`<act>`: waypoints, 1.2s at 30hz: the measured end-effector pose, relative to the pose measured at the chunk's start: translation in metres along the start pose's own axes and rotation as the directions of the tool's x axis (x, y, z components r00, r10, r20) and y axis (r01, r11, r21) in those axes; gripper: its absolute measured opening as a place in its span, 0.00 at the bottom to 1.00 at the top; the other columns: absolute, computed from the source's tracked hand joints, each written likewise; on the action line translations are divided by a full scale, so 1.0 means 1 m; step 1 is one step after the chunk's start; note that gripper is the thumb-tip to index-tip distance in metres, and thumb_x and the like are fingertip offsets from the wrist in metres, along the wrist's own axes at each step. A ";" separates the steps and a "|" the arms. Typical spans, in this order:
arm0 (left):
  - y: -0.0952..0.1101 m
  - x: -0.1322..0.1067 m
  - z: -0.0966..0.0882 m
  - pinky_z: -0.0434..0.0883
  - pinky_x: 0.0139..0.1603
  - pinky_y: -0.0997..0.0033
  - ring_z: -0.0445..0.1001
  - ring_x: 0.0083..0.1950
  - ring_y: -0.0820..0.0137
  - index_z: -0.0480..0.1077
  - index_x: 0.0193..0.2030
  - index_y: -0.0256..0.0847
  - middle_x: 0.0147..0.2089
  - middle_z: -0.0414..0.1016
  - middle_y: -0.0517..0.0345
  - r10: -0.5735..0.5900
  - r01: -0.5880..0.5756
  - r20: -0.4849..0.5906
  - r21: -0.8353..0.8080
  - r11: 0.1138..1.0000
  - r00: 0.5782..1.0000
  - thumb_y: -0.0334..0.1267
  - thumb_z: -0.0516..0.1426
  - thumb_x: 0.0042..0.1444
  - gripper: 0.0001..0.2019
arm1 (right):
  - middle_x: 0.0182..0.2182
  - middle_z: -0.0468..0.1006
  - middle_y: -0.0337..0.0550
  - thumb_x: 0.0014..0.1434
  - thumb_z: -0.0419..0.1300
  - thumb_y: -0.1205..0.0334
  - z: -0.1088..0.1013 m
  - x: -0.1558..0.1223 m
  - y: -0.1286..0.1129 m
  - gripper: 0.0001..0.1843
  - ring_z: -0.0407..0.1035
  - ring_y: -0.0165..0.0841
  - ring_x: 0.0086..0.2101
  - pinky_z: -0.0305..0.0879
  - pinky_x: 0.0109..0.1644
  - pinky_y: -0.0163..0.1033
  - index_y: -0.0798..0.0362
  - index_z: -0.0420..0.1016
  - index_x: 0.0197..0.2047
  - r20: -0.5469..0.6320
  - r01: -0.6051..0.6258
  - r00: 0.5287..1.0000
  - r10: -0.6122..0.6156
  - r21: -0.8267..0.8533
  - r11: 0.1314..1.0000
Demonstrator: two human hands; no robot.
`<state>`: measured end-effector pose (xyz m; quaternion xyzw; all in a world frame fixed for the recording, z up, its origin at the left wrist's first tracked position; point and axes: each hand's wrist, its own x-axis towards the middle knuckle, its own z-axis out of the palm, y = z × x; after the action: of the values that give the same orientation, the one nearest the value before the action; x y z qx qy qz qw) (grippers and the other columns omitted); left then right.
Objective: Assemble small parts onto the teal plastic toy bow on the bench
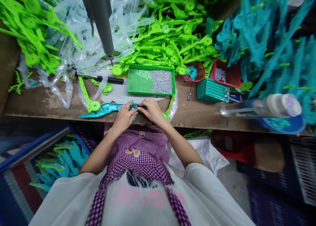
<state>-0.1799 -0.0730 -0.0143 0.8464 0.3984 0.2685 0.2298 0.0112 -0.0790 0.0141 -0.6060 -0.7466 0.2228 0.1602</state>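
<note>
A long teal plastic shell (106, 109) lies along the front edge of the bench, its narrow tip pointing left. My left hand (126, 115) is closed on the shell's right end, fingertips pressed down. Close against it, my right hand (149, 111) pinches at the same end. Small teal bits (134, 105) show between the fingertips; their exact shape is hidden. A lime-green plastic arm (94, 105) touches the shell's left part. Beyond my hands is a green tray (130, 93) with many small silvery metal pieces (161, 81).
A grey power screwdriver (103, 31) hangs above the bench. Behind are heaps of clear plastic parts (123, 18), lime-green parts (170, 44) and teal parts (259, 35). A hammer (111, 79), red baskets (227, 72), a teal basket (209, 91) and a clear bottle (256, 107) stand around.
</note>
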 end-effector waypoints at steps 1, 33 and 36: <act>0.000 -0.002 -0.004 0.69 0.56 0.50 0.70 0.55 0.58 0.76 0.51 0.45 0.59 0.69 0.46 0.012 -0.012 0.025 -0.010 1.000 1.000 0.36 0.55 0.63 0.12 | 0.40 0.77 0.46 0.64 0.57 0.56 0.002 0.000 0.001 0.11 0.68 0.38 0.43 0.58 0.50 0.43 0.52 0.76 0.43 -0.008 -0.001 1.000 0.001 0.016 1.000; 0.003 0.082 -0.030 0.56 0.58 0.40 0.50 0.67 0.48 0.71 0.54 0.54 0.68 0.52 0.49 0.137 -0.260 0.587 0.130 0.957 0.798 0.31 0.53 0.63 0.17 | 0.40 0.78 0.45 0.64 0.57 0.59 -0.014 -0.078 0.028 0.09 0.72 0.38 0.44 0.67 0.50 0.46 0.50 0.77 0.42 -0.407 -0.051 0.901 0.149 0.242 0.969; 0.000 0.080 -0.028 0.53 0.60 0.39 0.48 0.68 0.49 0.74 0.51 0.54 0.69 0.50 0.53 0.171 -0.272 0.582 0.089 0.958 0.795 0.30 0.52 0.64 0.16 | 0.44 0.77 0.47 0.65 0.56 0.59 -0.002 -0.083 0.025 0.12 0.70 0.38 0.47 0.64 0.53 0.48 0.50 0.76 0.48 -0.369 -0.032 0.927 0.069 0.107 0.994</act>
<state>-0.1546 -0.0045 0.0283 0.9448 0.2308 -0.0052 0.2326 0.0508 -0.1560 0.0047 -0.6475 -0.6750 0.1445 0.3229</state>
